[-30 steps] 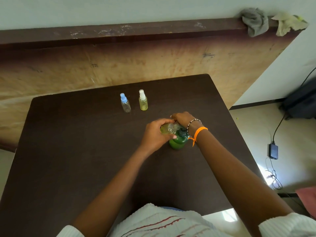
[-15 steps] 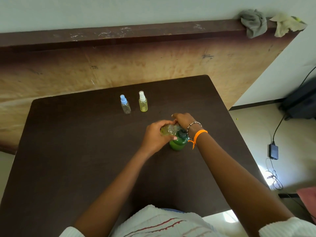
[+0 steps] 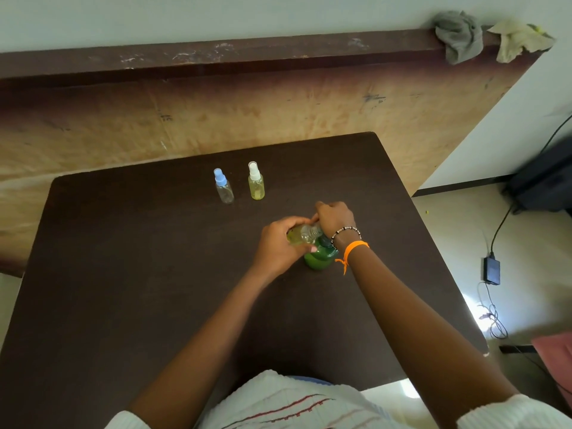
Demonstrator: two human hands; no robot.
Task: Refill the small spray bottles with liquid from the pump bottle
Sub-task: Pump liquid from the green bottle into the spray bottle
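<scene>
Left hand grips small tilted spray bottle; right hand grip closed over green pump bottle head, tabletop centre.

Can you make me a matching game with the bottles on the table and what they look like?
Things:
1. blue-capped bottle
2. white-capped bottle
3. pump bottle
4. small bottle in the left hand

Descriptions:
A. green, under both hands
B. standing, full of yellow liquid
C. standing, looks clear and empty
D. tilted on its side, held over the pump

Pairs: 1-C, 2-B, 3-A, 4-D

The right hand is curled over the pump top.
</scene>
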